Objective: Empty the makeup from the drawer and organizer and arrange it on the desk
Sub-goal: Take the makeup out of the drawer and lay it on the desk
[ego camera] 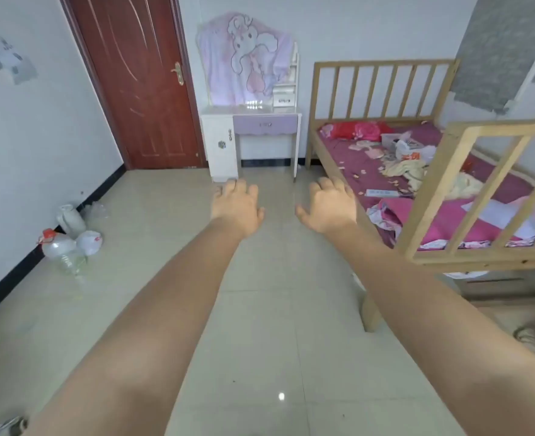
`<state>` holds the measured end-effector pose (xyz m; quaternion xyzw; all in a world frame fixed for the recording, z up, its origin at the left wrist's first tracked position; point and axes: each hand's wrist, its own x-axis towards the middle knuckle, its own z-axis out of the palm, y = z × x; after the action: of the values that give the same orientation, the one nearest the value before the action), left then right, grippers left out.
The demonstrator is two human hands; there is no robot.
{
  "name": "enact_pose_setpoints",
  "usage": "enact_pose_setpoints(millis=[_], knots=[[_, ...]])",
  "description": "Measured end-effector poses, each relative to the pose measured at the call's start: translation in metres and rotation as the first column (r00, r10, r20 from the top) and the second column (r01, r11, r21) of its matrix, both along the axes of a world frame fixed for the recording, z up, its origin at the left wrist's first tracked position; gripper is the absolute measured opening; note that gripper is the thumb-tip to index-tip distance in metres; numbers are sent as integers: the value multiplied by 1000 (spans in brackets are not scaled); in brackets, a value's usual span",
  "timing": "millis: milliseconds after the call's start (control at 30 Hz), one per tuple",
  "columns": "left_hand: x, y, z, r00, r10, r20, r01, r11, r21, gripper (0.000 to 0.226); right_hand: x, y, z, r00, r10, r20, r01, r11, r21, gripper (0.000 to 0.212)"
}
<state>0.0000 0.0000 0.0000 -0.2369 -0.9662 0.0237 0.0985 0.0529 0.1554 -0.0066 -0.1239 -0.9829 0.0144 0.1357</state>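
A small white desk [222, 116] stands against the far wall, across the room from me. Its purple drawer [265, 124] is closed. A white organizer with a small drawer [285, 95] sits at the desk's back right. A pink cartoon cloth [244, 55] covers the mirror above. No makeup shows from here. Both arms stretch forward over the tiled floor. My left hand [236, 204] and my right hand [329, 206] hang in the air with loosely curled fingers, palms down, holding nothing. Both are well short of the desk.
A wooden bed [382, 64] with a purple sheet and scattered clutter fills the right side; its footboard rail [442, 196] is close to my right arm. Plastic bottles and bags [68, 237] lie by the left wall. A red door [140, 80] is left of the desk.
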Motion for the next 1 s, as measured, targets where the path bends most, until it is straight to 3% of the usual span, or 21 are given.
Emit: enact_pose_setpoints(millis=[167, 300, 600, 1000], knots=[[-93, 5, -69, 992, 48, 119, -40, 997, -69, 51, -90, 12, -65, 993, -1, 118, 6, 999, -44, 53], [-189, 15, -90, 985, 67, 162, -55, 995, -82, 55, -186, 21, -91, 983, -22, 180, 37, 996, -77, 56], [-393, 72, -108, 980, 82, 179, -64, 992, -109, 58, -391, 74, -108, 985, -16, 174, 32, 995, -89, 58], [-716, 210, -115, 958, 159, 237, -160, 987, -16, 57, -732, 239, -126, 998, 19, 62, -13, 995, -96, 50]])
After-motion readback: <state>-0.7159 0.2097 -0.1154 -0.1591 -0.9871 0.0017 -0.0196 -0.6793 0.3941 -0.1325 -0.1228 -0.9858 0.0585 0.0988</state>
